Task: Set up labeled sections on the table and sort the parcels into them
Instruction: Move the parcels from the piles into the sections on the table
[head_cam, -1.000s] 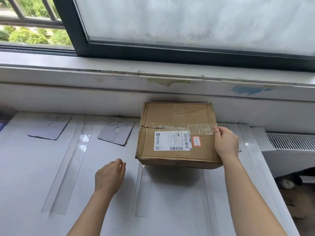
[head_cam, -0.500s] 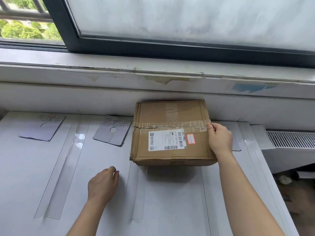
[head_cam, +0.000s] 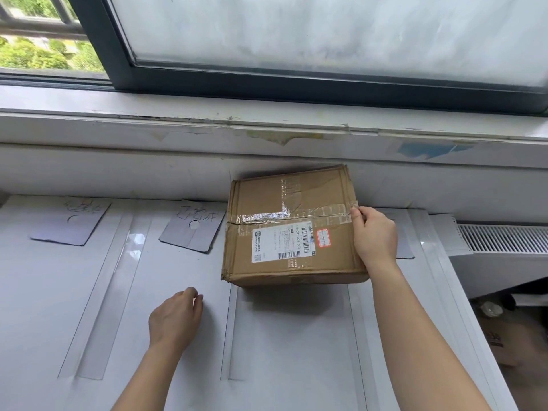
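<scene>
Right hand [head_cam: 375,237] grips the tilted parcel [head_cam: 292,232] by its edge; left hand [head_cam: 175,318], fingers loosely curled, perhaps touches the table [head_cam: 53,292]

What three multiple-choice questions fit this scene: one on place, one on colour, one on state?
1. Where is the cardboard box?
A. On the window sill
B. Over the table, just right of a grey label card
C. On the floor
2. Which colour is the box?
A. Brown
B. Blue
C. Black
3. What does the right hand do?
A. Lies flat on the table
B. Holds a pen
C. Grips the box's right edge

Answers: B, it is tilted over the white table; A, plain brown cardboard; C, its fingers curl over that edge.
</scene>
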Tool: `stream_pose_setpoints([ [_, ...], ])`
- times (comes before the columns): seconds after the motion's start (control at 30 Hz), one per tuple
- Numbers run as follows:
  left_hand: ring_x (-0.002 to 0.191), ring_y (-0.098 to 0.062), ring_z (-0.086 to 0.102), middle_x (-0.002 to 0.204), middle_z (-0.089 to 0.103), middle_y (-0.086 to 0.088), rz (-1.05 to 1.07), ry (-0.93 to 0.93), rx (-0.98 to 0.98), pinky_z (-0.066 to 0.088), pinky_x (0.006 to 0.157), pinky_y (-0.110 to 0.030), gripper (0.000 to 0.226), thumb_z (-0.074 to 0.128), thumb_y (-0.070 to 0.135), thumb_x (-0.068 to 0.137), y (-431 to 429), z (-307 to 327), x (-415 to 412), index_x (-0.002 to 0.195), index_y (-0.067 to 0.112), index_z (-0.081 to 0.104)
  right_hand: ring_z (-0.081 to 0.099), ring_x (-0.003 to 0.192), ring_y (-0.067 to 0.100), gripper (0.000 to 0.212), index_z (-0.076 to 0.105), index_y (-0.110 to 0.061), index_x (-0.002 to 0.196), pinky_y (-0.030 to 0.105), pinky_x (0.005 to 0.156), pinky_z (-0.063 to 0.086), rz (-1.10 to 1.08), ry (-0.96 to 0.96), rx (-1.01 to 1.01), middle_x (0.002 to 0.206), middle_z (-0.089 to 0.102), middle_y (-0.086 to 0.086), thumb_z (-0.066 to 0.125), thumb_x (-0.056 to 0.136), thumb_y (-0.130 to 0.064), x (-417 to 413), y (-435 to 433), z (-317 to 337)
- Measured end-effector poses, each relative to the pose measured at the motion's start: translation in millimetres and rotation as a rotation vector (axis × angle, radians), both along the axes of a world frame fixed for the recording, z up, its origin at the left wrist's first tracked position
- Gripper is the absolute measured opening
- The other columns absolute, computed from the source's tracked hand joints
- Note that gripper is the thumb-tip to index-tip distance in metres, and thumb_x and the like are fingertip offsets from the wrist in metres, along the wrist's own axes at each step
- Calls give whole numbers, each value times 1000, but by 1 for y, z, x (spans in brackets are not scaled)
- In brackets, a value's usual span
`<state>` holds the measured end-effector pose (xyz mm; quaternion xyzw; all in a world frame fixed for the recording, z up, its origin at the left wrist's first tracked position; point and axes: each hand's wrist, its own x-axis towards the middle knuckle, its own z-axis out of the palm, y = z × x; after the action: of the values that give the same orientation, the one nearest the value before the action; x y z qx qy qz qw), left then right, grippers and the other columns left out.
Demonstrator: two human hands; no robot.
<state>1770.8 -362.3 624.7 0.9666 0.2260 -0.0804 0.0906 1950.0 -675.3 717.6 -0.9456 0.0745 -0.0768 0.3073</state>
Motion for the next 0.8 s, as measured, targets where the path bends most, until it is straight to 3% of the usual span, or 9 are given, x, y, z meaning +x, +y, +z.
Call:
stream_pose_setpoints([
  [0.4,88,-19,60,97,62,6,1,-74,3,41,63,-29,24,41,35,97,9,-9,-11,101,22,61,59,104,32,35,66,-10,118,34,79,43,-6,59,68,109,70,13,43,103,-32,-5,10,-9],
  [0.67,66,-27,56,74,60,0,-79,-169,14,35,49,-27,8,68,15,82,7,-25,-22,74,14,64,59,102,32,34,68,-10,114,29,72,35,20,64,63,106,70,12,44,102,-32,-1,12,-8],
  [0.8,78,-27,58,86,63,2,-120,-207,13,40,48,-27,7,72,12,78,10,-33,-27,82,13,66,59,103,32,34,68,-9,114,32,75,39,22,60,73,105,71,13,45,102,-31,-1,14,-9],
])
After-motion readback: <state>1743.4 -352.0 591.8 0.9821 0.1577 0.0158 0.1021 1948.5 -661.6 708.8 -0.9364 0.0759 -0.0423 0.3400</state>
